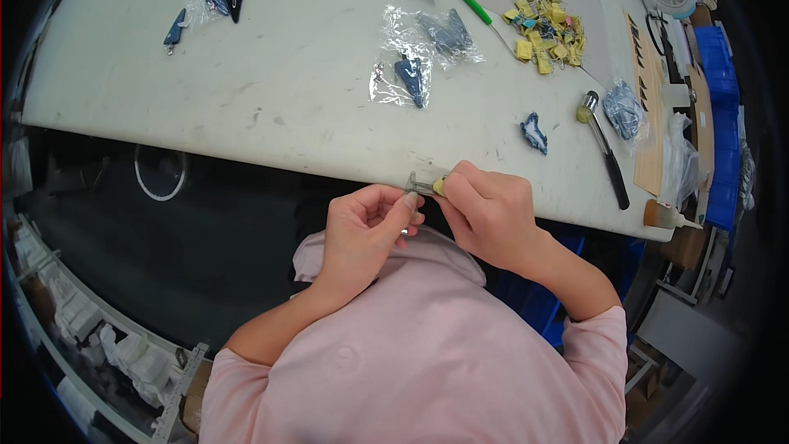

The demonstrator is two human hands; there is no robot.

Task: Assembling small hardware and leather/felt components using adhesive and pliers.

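At the broad white table (271, 115), left hand (362, 226) and right hand (493, 210), fingers pinched nearly together, grip a small yellow-and-silver clip-like piece (424, 188), apparently steadying it between them.

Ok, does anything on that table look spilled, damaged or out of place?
The blue-and-white scrap near the hammer stands out: it looks crumpled and ragged, unlike the tapered blue pieces. Whether it's damaged, I can't tell. Nothing else looks clearly odd.
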